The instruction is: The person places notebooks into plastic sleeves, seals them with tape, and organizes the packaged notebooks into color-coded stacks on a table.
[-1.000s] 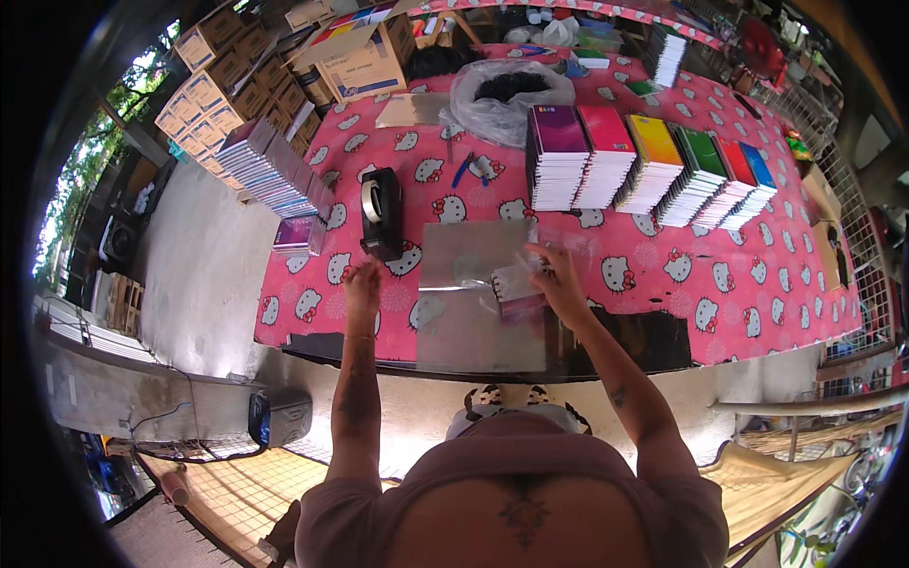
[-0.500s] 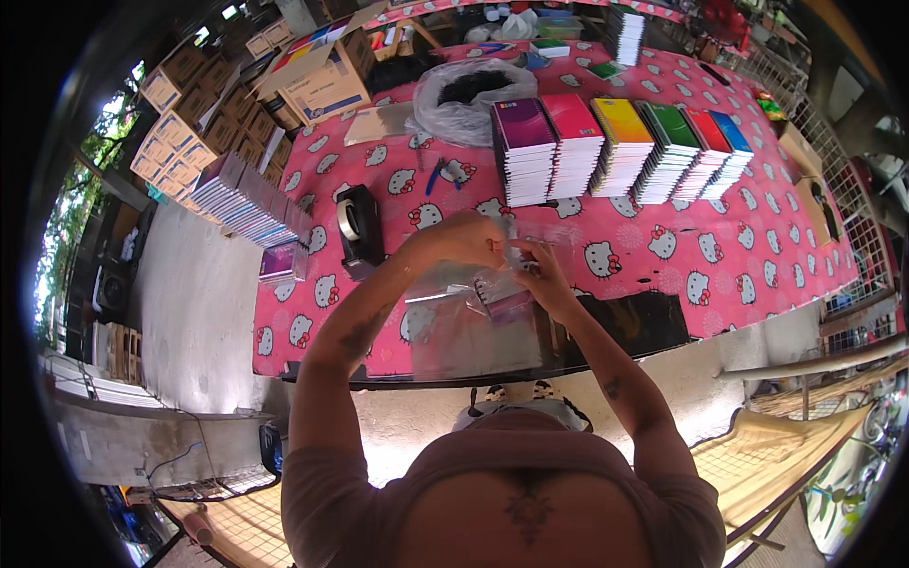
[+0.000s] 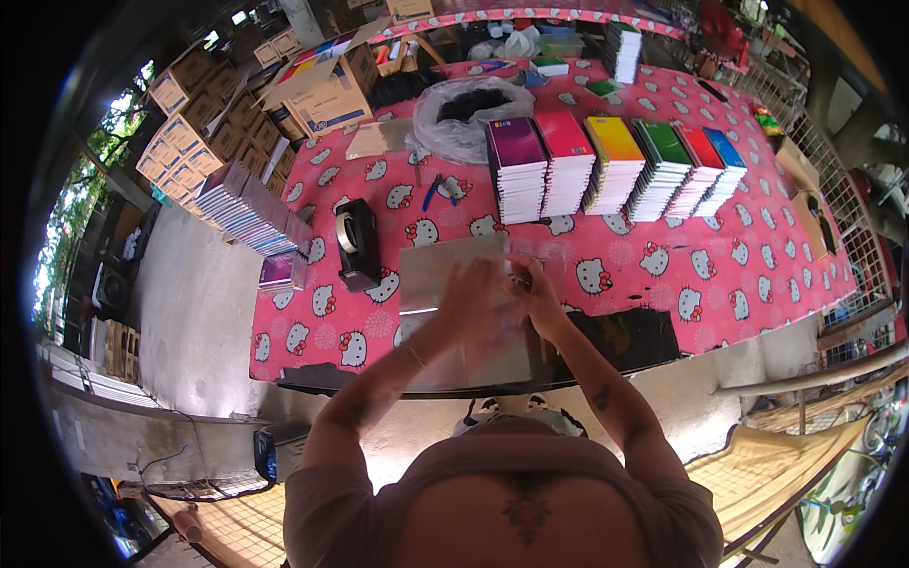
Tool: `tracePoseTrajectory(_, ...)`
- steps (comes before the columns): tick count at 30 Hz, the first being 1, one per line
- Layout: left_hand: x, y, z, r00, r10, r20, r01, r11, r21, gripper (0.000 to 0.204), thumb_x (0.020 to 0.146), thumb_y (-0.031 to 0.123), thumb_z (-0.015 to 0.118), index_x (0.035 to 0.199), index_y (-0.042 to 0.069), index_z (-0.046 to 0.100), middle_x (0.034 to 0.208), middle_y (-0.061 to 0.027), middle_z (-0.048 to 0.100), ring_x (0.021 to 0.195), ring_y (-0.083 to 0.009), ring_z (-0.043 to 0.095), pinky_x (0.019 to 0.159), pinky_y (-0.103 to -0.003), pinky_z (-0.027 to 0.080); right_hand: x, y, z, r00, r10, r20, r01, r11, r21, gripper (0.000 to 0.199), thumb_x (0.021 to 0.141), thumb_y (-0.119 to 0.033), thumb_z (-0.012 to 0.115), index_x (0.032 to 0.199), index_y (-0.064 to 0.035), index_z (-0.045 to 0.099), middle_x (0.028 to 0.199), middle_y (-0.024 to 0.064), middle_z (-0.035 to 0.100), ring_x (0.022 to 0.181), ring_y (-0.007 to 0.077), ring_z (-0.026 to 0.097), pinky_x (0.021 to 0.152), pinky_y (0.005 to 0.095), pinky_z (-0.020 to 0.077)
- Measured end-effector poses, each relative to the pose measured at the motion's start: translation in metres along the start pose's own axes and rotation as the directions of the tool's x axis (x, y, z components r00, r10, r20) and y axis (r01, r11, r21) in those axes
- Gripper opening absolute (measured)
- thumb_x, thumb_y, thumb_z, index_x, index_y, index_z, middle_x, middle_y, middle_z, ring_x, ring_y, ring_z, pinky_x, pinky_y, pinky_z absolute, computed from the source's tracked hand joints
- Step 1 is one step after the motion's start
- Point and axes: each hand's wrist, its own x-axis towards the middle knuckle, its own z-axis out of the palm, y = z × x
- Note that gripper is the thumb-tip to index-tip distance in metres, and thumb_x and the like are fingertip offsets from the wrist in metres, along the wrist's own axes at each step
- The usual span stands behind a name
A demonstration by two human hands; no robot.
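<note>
My left hand [image 3: 476, 292] is smeared by motion above a greyish, see-through plastic sheet [image 3: 426, 267] at the table's near side; its finger pose is not readable. Just right of it, my right hand [image 3: 536, 295] has its fingers bent together at the sheet's right edge. What those fingers hold is too small and partly hidden to name. Glossy clear plastic [image 3: 507, 364] lies below both hands, toward the table's front edge. A black tape dispenser [image 3: 358, 251] with a roll in it stands to the left of the sheet.
Beyond my hands stand several stacks of spiral notebooks, from purple [image 3: 518, 170] to blue [image 3: 721, 175]. Blue-handled pliers [image 3: 432, 192] and a clear plastic bag [image 3: 431, 118] lie farther back. Wrapped notebooks [image 3: 248, 210] are piled at the left edge, near cardboard boxes [image 3: 327, 95].
My left hand has swept down toward me and slightly left, uncovering more of the greyish sheet. The right hand stays nearly in place. The spiral-bound item under the hands no longer shows.
</note>
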Motion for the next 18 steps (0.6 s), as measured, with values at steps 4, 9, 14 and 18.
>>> tracePoseTrajectory(4,0.01,0.018,-0.056,0.965,-0.238,0.108,0.246,0.967,-0.066,0.085,0.069,0.05,0.082,0.129,-0.002,0.051,0.134,-0.0241,0.052,0.124,-0.0352,0.054,0.099,-0.055,0.043,-0.041,0.003,0.017,0.946,-0.053,-0.319,0.113,0.979,0.17,0.025,0.097,-0.019,0.063,0.117,-0.0071,0.056,0.101,0.001,0.057,0.095,0.0113,0.053,0.084,0.0302,0.0464)
tracePoseTrajectory(9,0.014,-0.005,-0.026,0.842,-0.372,0.391,0.502,0.804,-0.317,0.081,0.064,0.045,0.086,0.122,-0.001,0.054,0.118,-0.0215,0.06,0.112,-0.0362,0.058,0.094,-0.049,0.048,-0.078,0.075,0.023,0.856,0.375,0.355,-0.509,0.731,0.454,0.039,0.099,-0.04,0.06,0.122,-0.0086,0.055,0.109,0.004,0.06,0.1,0.018,0.058,0.089,0.0355,0.0487)
tracePoseTrajectory(14,-0.043,0.012,-0.027,0.793,-0.536,0.29,0.473,0.241,-0.848,0.076,0.076,0.025,0.085,0.137,0.001,0.047,0.132,-0.0166,0.058,0.124,-0.027,0.054,0.097,-0.038,0.047,-0.052,0.015,0.022,0.971,0.151,0.187,-0.239,0.551,0.8,0.058,0.09,-0.041,0.072,0.132,-0.0079,0.051,0.133,0.0106,0.057,0.121,0.0249,0.057,0.104,0.0479,0.0452)
tracePoseTrajectory(18,-0.066,0.02,-0.042,0.767,-0.608,0.202,0.283,0.039,-0.958,0.078,0.085,0.017,0.078,0.15,0.004,0.037,0.138,-0.0113,0.056,0.132,-0.0237,0.049,0.106,-0.035,0.042,-0.037,-0.025,-0.012,0.981,0.02,0.195,-0.049,0.988,0.147,0.067,0.083,-0.025,0.081,0.137,-0.0066,0.045,0.131,0.0107,0.057,0.121,0.0277,0.056,0.107,0.0469,0.0425)
